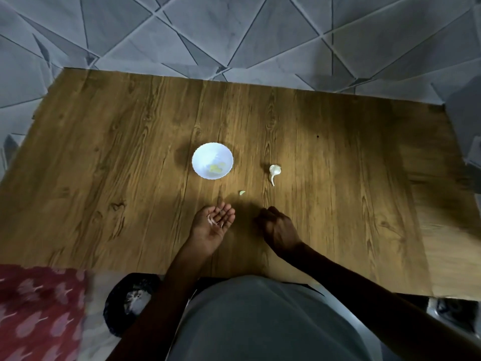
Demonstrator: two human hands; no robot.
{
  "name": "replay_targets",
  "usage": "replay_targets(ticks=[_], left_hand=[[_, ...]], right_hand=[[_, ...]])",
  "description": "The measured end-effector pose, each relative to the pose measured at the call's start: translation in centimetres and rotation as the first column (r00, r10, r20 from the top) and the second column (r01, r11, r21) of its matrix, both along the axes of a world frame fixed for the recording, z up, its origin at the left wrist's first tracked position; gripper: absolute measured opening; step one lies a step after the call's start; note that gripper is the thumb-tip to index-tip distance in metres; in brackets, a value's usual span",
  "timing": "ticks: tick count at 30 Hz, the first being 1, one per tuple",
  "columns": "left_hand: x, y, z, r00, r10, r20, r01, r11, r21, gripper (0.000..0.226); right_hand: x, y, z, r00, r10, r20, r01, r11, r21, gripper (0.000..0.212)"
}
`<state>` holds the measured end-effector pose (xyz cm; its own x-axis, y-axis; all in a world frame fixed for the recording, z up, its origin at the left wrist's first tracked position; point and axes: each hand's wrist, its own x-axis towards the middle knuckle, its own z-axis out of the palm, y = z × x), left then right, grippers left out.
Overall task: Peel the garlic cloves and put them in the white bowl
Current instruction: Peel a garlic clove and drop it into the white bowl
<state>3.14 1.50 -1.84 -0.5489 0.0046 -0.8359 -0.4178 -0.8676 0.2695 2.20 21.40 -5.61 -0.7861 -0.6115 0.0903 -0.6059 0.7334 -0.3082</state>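
Observation:
A white bowl (212, 160) stands near the middle of the wooden table (104, 157), with a few pale yellow peeled cloves inside. To its right lies a garlic bulb (274, 171) with a curved stem. One loose clove (242, 193) lies on the table between the bowl and my hands. My left hand (214, 225) rests palm up with relaxed fingers, and thin bits of garlic skin (214, 220) lie in the palm. My right hand (278, 229) rests on the table with its fingers curled under; whether it holds anything is hidden.
The table's far edge meets a grey floor with a triangle pattern. A red patterned cloth (39, 308) lies at the lower left beside a dark round object (130, 300). My grey-clad torso fills the bottom middle.

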Motion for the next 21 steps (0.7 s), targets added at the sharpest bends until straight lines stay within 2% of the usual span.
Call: replay_targets(ticks=[4, 9, 11, 12, 14, 15, 16, 17, 19, 21], left_hand=[[0.5, 0.5, 0.0, 1.0, 0.006, 0.004, -0.006, 1.0, -0.007, 0.03], [1.0, 1.2, -0.3, 1.0, 0.008, 0.014, -0.008, 1.0, -0.03, 0.031], [1.1, 1.4, -0.5, 1.0, 0.018, 0.018, -0.017, 0.999, -0.05, 0.031], [1.1, 1.6, -0.6, 0.999, 0.027, 0.021, -0.026, 0.998, -0.056, 0.031], [1.1, 2.0, -0.8, 0.999, 0.041, 0.019, -0.04, 0.997, -0.06, 0.032], [1.1, 2.3, -0.8, 0.998, 0.053, 0.02, -0.052, 0.997, -0.062, 0.033], [1.1, 2.7, -0.7, 0.998, 0.064, 0.021, -0.062, 0.996, -0.057, 0.033], [1.1, 3.1, -0.8, 0.998, 0.062, 0.026, -0.061, 0.997, -0.039, 0.033], [1.2, 4.1, -0.7, 0.997, 0.068, 0.028, -0.069, 0.997, 0.033, 0.034], [1.1, 4.8, -0.7, 0.996, 0.083, 0.037, -0.087, 0.991, 0.097, 0.035]], right_hand=[[-0.2, 0.1, -0.2, 1.0, 0.005, 0.007, -0.004, 1.0, -0.023, 0.034], [-1.0, -0.6, -0.3, 0.997, 0.078, -0.013, -0.076, 0.989, 0.127, 0.026], [-1.1, -0.9, -0.5, 0.999, 0.05, -0.013, -0.048, 0.988, 0.15, 0.027], [-1.0, -1.2, -0.2, 0.999, -0.028, 0.03, 0.025, 0.994, 0.107, 0.025], [-1.1, -1.6, 0.9, 0.946, -0.23, 0.229, 0.265, 0.954, -0.139, 0.019], [-1.2, -2.1, 1.7, 0.894, -0.275, 0.353, 0.37, 0.899, -0.235, 0.015], [-1.1, -2.5, 2.7, 0.851, -0.248, 0.463, 0.416, 0.856, -0.307, 0.017], [-1.0, -2.9, 3.4, 0.843, -0.188, 0.503, 0.409, 0.832, -0.375, 0.02], [-0.5, -3.5, 5.5, 0.874, -0.05, 0.483, 0.267, 0.88, -0.392, 0.019], [0.0, -4.0, 7.4, 0.924, -0.01, 0.381, 0.073, 0.986, -0.153, 0.013]])
